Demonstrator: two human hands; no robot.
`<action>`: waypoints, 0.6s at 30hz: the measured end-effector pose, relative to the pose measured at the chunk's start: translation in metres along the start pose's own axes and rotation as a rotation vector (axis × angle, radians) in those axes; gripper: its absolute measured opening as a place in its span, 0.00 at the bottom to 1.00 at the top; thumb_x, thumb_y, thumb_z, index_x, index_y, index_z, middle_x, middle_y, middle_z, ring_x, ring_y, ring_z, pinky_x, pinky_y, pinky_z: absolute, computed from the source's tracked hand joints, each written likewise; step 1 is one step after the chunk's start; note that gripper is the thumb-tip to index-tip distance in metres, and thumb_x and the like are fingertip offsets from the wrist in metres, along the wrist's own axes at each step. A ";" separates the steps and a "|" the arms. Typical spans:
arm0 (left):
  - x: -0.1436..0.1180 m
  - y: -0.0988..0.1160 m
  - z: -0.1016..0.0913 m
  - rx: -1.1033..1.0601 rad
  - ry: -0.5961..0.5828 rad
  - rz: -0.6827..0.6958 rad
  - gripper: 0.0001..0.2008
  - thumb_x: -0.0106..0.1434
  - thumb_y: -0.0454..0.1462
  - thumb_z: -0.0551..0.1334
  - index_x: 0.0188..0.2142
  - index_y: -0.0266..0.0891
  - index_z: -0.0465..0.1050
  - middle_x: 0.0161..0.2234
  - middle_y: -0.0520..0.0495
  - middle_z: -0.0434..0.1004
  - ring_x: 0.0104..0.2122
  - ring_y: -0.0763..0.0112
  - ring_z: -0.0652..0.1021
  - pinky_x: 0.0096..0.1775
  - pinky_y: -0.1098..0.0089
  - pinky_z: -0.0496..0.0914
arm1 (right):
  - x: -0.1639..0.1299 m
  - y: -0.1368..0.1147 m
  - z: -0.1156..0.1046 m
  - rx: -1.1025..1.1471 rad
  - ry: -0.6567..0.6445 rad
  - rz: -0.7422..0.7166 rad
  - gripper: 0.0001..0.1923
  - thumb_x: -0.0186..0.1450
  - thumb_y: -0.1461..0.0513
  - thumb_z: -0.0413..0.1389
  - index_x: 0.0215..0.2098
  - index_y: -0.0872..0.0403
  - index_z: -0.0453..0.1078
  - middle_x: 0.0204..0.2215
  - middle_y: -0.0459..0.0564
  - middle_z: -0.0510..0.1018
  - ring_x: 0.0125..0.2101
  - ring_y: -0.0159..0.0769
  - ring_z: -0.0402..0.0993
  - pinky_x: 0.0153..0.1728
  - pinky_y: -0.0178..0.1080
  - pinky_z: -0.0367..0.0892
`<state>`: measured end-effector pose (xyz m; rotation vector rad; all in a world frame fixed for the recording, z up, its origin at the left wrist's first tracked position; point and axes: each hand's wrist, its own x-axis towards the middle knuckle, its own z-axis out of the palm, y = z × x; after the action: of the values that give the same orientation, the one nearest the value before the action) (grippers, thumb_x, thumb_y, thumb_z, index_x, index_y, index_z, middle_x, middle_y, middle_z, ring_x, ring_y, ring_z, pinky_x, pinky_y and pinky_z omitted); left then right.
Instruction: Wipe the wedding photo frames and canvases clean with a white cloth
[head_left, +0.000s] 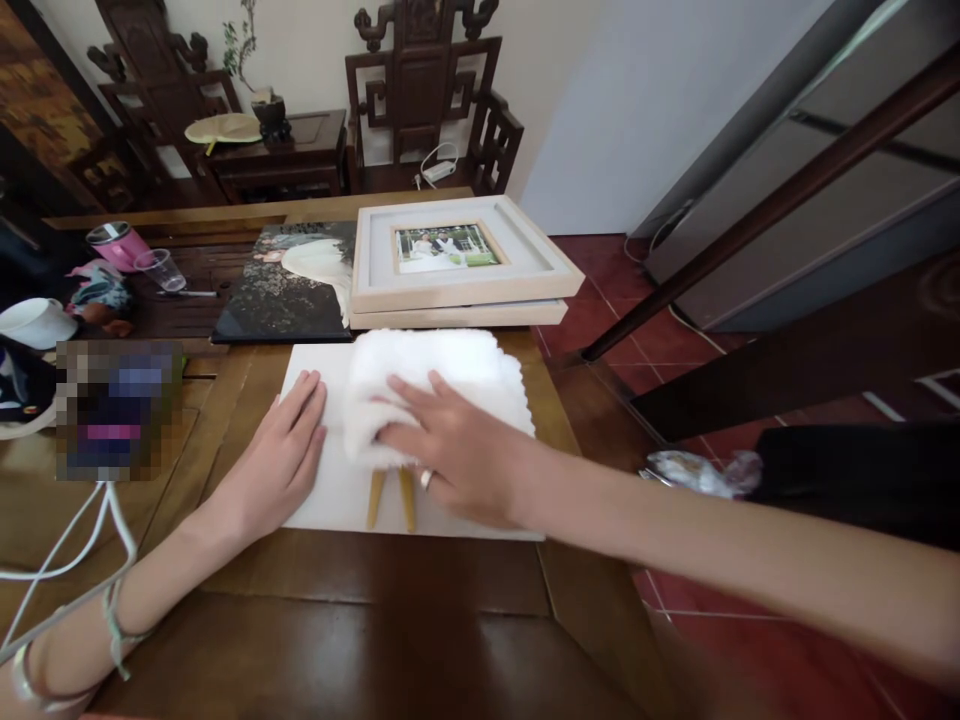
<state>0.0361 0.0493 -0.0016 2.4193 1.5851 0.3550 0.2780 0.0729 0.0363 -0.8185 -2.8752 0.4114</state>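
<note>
A flat white board (330, 510) lies on the wooden table in front of me. My left hand (289, 455) rests on its left side, fingers stretched out, holding it down. A folded white cloth (450, 355) with a scalloped edge covers much of the board. My right hand (457, 450), with a ring on one finger, grips the cloth with its fingers bent and presses it against the board. Two yellowish strips (406, 500) stick out below the cloth on the board; their upper ends are hidden.
Light wooden picture frames (465, 290) are stacked behind the board, beside a dark photo panel (300, 285). On the left are a pink mug (120, 247), a clear plastic cup (161, 270), a white bowl (37, 322) and white cables (101, 520). Carved chairs (420, 90) stand behind.
</note>
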 end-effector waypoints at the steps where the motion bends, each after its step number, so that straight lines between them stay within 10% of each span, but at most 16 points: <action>1: 0.000 0.000 0.000 0.000 0.000 0.005 0.26 0.73 0.39 0.42 0.67 0.31 0.49 0.69 0.34 0.46 0.69 0.55 0.49 0.66 0.50 0.49 | -0.007 -0.009 0.003 0.010 -0.005 -0.038 0.25 0.57 0.71 0.53 0.53 0.58 0.70 0.62 0.67 0.65 0.65 0.63 0.52 0.58 0.71 0.50; 9: 0.000 -0.004 0.004 0.007 0.005 0.056 0.27 0.72 0.38 0.44 0.69 0.34 0.46 0.70 0.36 0.45 0.69 0.52 0.48 0.66 0.49 0.51 | -0.053 -0.057 0.011 -0.005 0.043 -0.262 0.14 0.64 0.63 0.51 0.42 0.48 0.78 0.59 0.59 0.70 0.61 0.60 0.61 0.57 0.68 0.58; 18: -0.001 0.002 -0.001 0.025 -0.012 0.032 0.26 0.73 0.38 0.42 0.68 0.34 0.48 0.69 0.35 0.47 0.69 0.53 0.49 0.66 0.49 0.49 | -0.018 0.027 0.002 0.004 0.052 -0.032 0.28 0.55 0.75 0.53 0.54 0.57 0.69 0.66 0.63 0.59 0.67 0.53 0.47 0.63 0.65 0.45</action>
<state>0.0372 0.0479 0.0001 2.4627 1.5570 0.3278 0.3064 0.0855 0.0260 -0.7696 -2.8342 0.3862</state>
